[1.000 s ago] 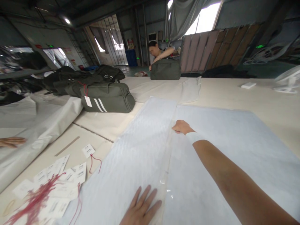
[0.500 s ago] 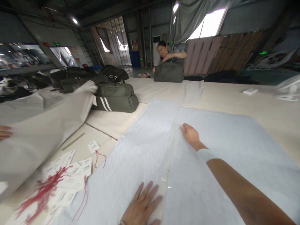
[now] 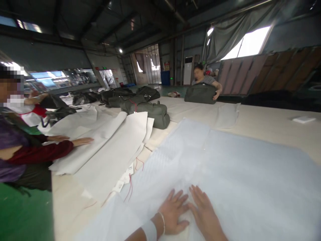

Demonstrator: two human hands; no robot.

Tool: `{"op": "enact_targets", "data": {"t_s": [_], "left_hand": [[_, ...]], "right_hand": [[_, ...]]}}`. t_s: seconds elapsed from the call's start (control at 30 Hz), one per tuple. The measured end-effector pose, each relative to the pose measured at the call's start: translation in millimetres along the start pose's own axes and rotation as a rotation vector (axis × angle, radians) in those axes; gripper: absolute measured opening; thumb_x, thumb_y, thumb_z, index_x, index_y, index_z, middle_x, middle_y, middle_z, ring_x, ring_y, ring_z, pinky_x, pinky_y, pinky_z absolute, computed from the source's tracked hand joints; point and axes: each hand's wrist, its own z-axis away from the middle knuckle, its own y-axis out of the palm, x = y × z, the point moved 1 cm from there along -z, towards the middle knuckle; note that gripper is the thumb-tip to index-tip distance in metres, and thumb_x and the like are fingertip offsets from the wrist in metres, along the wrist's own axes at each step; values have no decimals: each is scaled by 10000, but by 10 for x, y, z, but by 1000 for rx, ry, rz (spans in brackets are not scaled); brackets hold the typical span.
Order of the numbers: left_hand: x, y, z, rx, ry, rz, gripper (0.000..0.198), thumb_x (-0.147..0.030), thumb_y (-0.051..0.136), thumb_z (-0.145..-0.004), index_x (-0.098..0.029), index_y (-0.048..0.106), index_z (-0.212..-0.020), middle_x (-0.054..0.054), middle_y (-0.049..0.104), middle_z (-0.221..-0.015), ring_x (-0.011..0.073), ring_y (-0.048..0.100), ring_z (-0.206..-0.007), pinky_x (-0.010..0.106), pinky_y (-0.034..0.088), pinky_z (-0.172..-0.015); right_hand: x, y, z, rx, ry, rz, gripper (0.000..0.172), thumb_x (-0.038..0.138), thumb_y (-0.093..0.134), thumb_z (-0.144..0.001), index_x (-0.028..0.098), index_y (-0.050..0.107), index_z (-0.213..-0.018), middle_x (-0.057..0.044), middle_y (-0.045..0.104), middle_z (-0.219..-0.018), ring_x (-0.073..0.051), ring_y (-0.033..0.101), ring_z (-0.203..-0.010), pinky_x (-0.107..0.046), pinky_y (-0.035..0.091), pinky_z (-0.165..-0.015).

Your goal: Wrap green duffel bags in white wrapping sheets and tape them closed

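A large pale blue sheet (image 3: 238, 167) lies spread across the table before me, with a faint overlap line running up its middle. My left hand (image 3: 174, 212) rests flat on its near part, fingers spread, with a bracelet and a pale band at the wrist. Close beside it, my right hand (image 3: 204, 214) lies palm down with its fingers stretched out. Neither hand holds anything. At the sheet's left edge are white hang tags (image 3: 122, 180) on red strings, partly hidden by a whitish sheet (image 3: 110, 154).
On the left, a co-worker's hands (image 3: 81, 141) press on the whitish sheet. A dark green bag (image 3: 156, 113) stands beyond it, with more dark bags behind. Another person across the table (image 3: 225, 115) holds a green bag (image 3: 200, 93). A white object (image 3: 304, 119) lies at right.
My right hand has left its pinch near the sheet's middle line, come back beside my left hand and opened flat. The co-worker's whitish sheet has come down over most tags. The view shifted left.
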Motion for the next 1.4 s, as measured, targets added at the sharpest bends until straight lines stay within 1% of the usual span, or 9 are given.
{"op": "enact_targets", "data": {"t_s": [0.07,0.17,0.4,0.6,0.7,0.87,1.07,1.2,1.4], "left_hand": [[4,18,10,9,-5,22,631,-567,391,-933,-304,277,-1495,30,235,-1588,304,133,-1476,579,172,-1179],[52,57,17,41,0,48,618,-523,402,-933,-289,288,-1494,29,207,-1597,299,104,-1481,538,222,-1169],[172,151,-34,84,10,34,617,-540,361,-947,-301,251,-1505,26,158,-1610,269,44,-1489,537,91,-1199],[216,148,-29,41,-3,91,639,-553,383,-939,-296,250,-1508,18,210,-1597,243,103,-1485,494,149,-1208],[253,120,-28,-5,-18,172,616,-515,390,-945,-284,268,-1503,16,248,-1585,227,136,-1481,477,152,-1214],[332,72,-95,-135,-151,640,514,-411,495,-913,-248,454,-1399,24,381,-1524,186,269,-1443,381,166,-1225],[459,-120,-426,-288,-388,852,507,-363,559,-887,-230,469,-1367,69,442,-1482,235,322,-1421,416,226,-1205],[587,-271,-695,-367,-537,1016,519,-293,644,-834,-182,500,-1320,142,478,-1439,272,415,-1362,398,307,-1164],[796,-487,-881,-362,-654,1267,464,-310,558,-912,-211,414,-1342,148,582,-1270,221,627,-1136,369,533,-957]], "right_hand": [[420,112,397,-55,-36,-18,674,394,443,-963,239,146,-1548,-102,411,-1495,-311,427,-1345,-492,467,-1007],[931,146,714,-84,-16,-10,736,404,471,-945,205,109,-1553,-137,407,-1490,-343,462,-1311,-498,512,-940],[1665,-81,761,25,236,2,707,350,460,-965,207,92,-1551,-110,244,-1576,-320,248,-1436,-538,405,-1084],[2051,36,844,50,371,91,687,330,432,-979,170,80,-1548,-139,163,-1594,-303,202,-1453,-545,352,-1121],[2166,132,884,69,359,187,686,344,448,-977,168,105,-1545,-134,198,-1586,-300,189,-1456,-541,336,-1131],[2220,153,865,124,345,289,628,367,456,-978,192,209,-1528,-101,251,-1574,-294,167,-1461,-522,323,-1141],[2262,73,811,117,346,290,605,353,444,-981,190,230,-1522,-102,282,-1562,-291,205,-1451,-522,329,-1139],[2265,59,807,96,348,281,593,340,450,-977,188,254,-1515,-102,292,-1557,-292,220,-1447,-524,348,-1129],[2242,55,832,85,354,254,602,352,453,-977,206,239,-1520,-90,267,-1567,-306,226,-1443,-530,360,-1123]]}}
